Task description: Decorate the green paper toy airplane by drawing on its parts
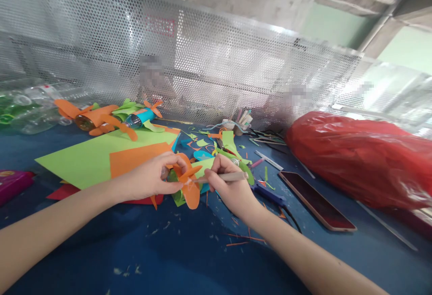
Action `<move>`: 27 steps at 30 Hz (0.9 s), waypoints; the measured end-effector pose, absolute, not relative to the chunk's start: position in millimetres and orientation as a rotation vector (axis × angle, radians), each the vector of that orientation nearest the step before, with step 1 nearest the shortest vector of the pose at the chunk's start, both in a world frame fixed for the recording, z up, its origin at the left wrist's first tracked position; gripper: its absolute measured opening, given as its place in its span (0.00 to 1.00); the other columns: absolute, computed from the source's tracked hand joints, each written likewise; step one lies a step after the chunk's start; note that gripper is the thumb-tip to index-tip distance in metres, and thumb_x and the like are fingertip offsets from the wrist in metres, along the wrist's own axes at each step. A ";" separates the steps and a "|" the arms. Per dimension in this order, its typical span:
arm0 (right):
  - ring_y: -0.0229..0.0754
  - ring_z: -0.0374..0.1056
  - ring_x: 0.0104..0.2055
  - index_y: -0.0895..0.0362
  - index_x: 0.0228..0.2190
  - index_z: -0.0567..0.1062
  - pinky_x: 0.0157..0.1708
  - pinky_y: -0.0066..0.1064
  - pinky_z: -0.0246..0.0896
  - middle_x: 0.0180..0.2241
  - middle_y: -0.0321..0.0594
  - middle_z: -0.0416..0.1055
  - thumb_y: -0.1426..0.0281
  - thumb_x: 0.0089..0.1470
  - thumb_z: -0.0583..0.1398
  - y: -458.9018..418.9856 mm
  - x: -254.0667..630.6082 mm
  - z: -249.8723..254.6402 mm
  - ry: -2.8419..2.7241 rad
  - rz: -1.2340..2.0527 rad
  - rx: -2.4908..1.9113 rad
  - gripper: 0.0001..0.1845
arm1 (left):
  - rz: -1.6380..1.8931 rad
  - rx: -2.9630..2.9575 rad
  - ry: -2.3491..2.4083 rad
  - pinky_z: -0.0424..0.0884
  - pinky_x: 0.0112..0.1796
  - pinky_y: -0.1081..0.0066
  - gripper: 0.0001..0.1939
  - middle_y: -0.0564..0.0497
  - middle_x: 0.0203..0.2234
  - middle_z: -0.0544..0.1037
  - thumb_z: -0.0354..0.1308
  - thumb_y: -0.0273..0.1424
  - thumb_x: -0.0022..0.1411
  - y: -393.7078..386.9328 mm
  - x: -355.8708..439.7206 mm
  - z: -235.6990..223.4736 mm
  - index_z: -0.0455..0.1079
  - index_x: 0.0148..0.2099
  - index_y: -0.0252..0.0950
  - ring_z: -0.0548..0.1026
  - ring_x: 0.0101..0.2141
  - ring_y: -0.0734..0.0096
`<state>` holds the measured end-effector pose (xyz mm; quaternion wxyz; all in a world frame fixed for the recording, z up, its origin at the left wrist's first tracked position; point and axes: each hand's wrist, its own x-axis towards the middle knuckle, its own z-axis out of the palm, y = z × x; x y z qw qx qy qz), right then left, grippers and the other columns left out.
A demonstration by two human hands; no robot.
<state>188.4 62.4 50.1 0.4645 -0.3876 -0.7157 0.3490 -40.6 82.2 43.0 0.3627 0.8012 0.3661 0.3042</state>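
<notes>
My left hand (161, 174) is closed, its thumb and fingers gripping an orange paper propeller (191, 194) with rounded blades. A pale, pen-like marker (234, 176) sits in my right hand (227, 182), slanting so that its tip meets the propeller near the white marks at its centre. What the propeller is fixed to is partly hidden by my left fingers. Under and behind both hands lie an orange sheet (135, 155) and a larger light green sheet (77, 162).
Bottles wrapped in paper with propellers (96, 117) stand at the back left, beside clear plastic bottles (40, 119). Paper scraps surround a blue-handled tool with a cord (270, 194). A phone (317, 200) and a big red plastic bag (357, 155) lie to the right. A perforated metal screen (219, 61) bounds the table.
</notes>
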 end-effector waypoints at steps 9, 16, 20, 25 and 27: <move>0.36 0.55 0.19 0.49 0.24 0.60 0.22 0.30 0.49 0.17 0.27 0.62 0.65 0.56 0.60 62.5 188.8 48.8 -1.753 0.879 -0.948 0.14 | 0.801 2.066 0.938 0.59 0.25 0.72 0.12 0.57 0.30 0.69 0.65 0.39 0.60 83.6 -40.0 41.5 0.71 0.43 0.41 0.59 0.23 0.76; 0.36 0.54 0.20 0.49 0.24 0.60 0.22 0.30 0.49 0.17 0.27 0.61 0.65 0.56 0.60 60.5 187.7 49.3 -1.755 0.888 -0.937 0.14 | 0.796 2.062 0.925 0.59 0.25 0.72 0.12 0.57 0.31 0.70 0.65 0.39 0.60 83.3 -40.2 41.7 0.72 0.44 0.41 0.59 0.23 0.76; 0.35 0.54 0.20 0.49 0.24 0.61 0.21 0.29 0.49 0.17 0.27 0.61 0.65 0.57 0.60 60.1 187.2 49.8 -1.761 0.888 -0.941 0.13 | 0.797 2.067 0.928 0.59 0.25 0.72 0.12 0.57 0.31 0.70 0.65 0.39 0.60 83.4 -40.3 41.6 0.72 0.44 0.40 0.60 0.23 0.76; 0.36 0.55 0.20 0.50 0.24 0.61 0.22 0.30 0.51 0.18 0.27 0.62 0.65 0.57 0.59 59.1 186.8 50.6 -1.772 0.881 -0.941 0.13 | 0.792 2.061 0.925 0.59 0.26 0.71 0.12 0.57 0.31 0.70 0.65 0.39 0.61 84.1 -41.1 41.0 0.72 0.44 0.41 0.60 0.23 0.75; 0.36 0.55 0.20 0.50 0.24 0.61 0.22 0.30 0.51 0.18 0.27 0.62 0.65 0.57 0.59 58.9 186.9 50.3 -1.768 0.880 -0.939 0.13 | 0.797 2.059 0.921 0.60 0.26 0.71 0.12 0.56 0.32 0.70 0.66 0.40 0.60 84.5 -41.3 40.4 0.72 0.44 0.41 0.61 0.23 0.75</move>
